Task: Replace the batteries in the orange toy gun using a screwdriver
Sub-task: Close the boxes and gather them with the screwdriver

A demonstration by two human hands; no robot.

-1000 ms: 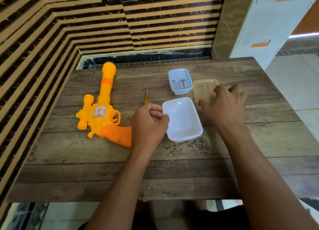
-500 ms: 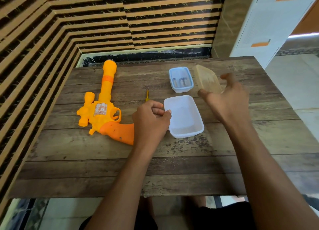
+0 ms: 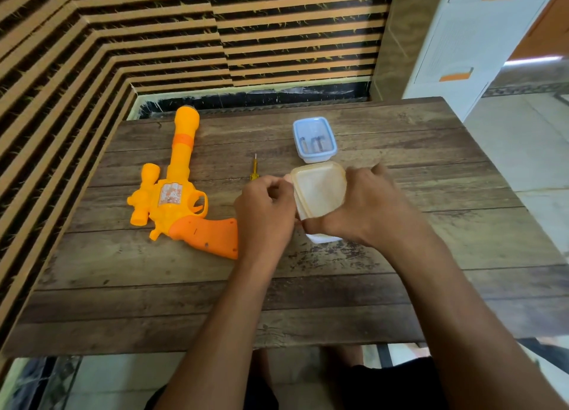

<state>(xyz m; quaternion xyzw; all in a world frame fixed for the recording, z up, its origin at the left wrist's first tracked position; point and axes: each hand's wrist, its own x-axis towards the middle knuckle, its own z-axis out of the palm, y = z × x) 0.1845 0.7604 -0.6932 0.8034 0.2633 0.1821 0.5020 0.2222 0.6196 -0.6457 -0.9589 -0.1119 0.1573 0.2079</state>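
Two grips: I have both in view at the middle of the table (image 3: 123,286), closed in on one tub from either side.
Left grip (image 3: 264,206): fingers curled, knuckles toward me, pinching at the left edge of the lid where it meets the tub below.
Right grip (image 3: 369,206): wrapped round the lid from the right, with the thumb along its near corner and the fingers over its far right edge.
Lid (image 3: 320,191): yellowish, cloudy plastic lying over the white tub. I cannot tell whether it is pressed home.
White tub (image 3: 323,239): under the lid; I see only a strip of its near rim, below the right thumb.
Orange toy gun (image 3: 181,200): flat on the left half of the table. Its barrel points away from me toward the wall, and its darker orange handle reaches toward the left wrist. Neither grip is on it.
Screwdriver (image 3: 254,171): thin, with a yellow handle, lying on the table between the gun and the tubs. Its tip points away from me, and it sits just beyond the left grip's knuckles.
Blue tub (image 3: 331,154): small, standing just behind the lid's far edge.
Batteries (image 3: 317,145): a few dark cylinders lying inside the blue tub.
Wall (image 3: 184,40): striped slats beyond the far edge of the table.
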